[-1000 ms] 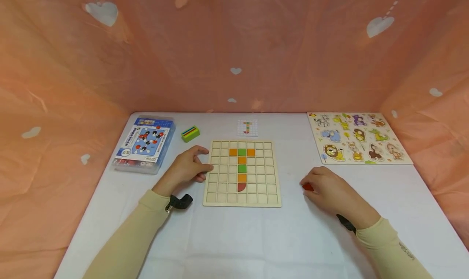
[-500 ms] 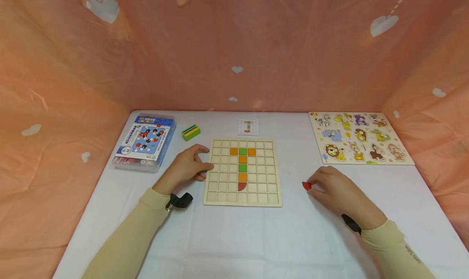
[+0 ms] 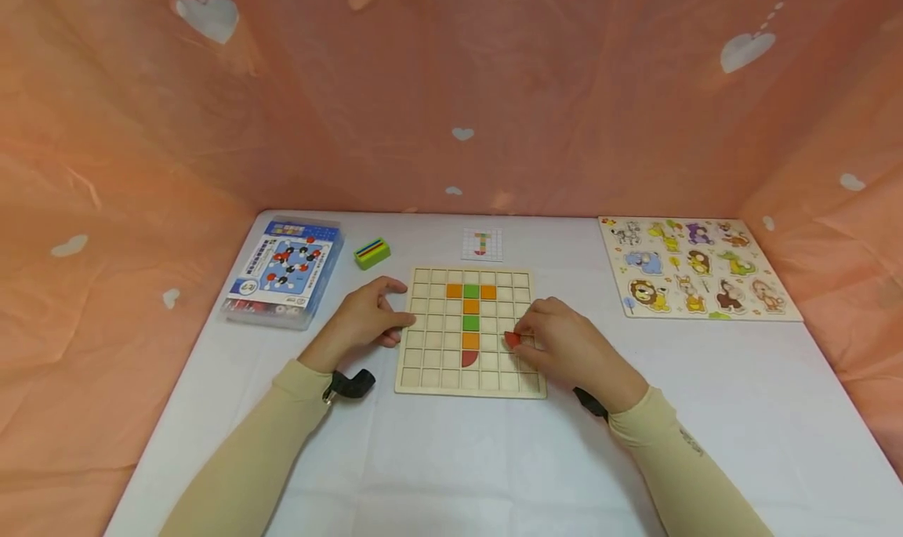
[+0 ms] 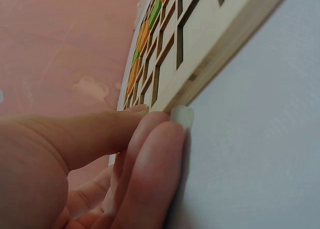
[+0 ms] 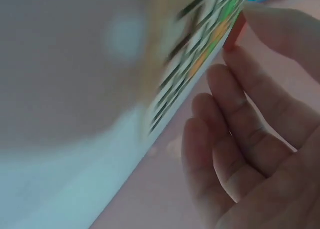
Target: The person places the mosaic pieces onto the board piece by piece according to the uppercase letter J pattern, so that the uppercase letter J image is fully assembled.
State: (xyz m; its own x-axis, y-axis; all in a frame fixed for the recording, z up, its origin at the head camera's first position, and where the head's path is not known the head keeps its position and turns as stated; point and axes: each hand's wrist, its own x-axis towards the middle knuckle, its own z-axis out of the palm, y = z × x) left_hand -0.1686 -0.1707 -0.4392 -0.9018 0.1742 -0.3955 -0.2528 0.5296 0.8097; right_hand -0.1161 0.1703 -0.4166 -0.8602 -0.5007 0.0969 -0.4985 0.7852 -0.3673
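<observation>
A wooden grid board (image 3: 431, 359) lies in the middle of the table. Orange tiles (image 3: 470, 306) and green tiles (image 3: 470, 323) form a T in it, with a red quarter-round tile (image 3: 469, 358) at the foot. My left hand (image 3: 361, 317) holds the board's left edge, thumb on top and fingertips against the side in the left wrist view. Over the right part of the board, my right hand (image 3: 570, 347) pinches another red tile (image 3: 512, 339) with a rounded side between thumb and index finger. Its other fingers are loosely bent in the right wrist view.
Behind the board lies a small pattern card (image 3: 483, 244). A green block with coloured stripes (image 3: 371, 253) and a boxed molecule-model kit (image 3: 284, 274) stand at the back left. An animal puzzle board (image 3: 694, 266) lies at the back right.
My right hand has moved left with the red tile, from the table beside the board to over its right columns. My left hand stays at the board's edge.
</observation>
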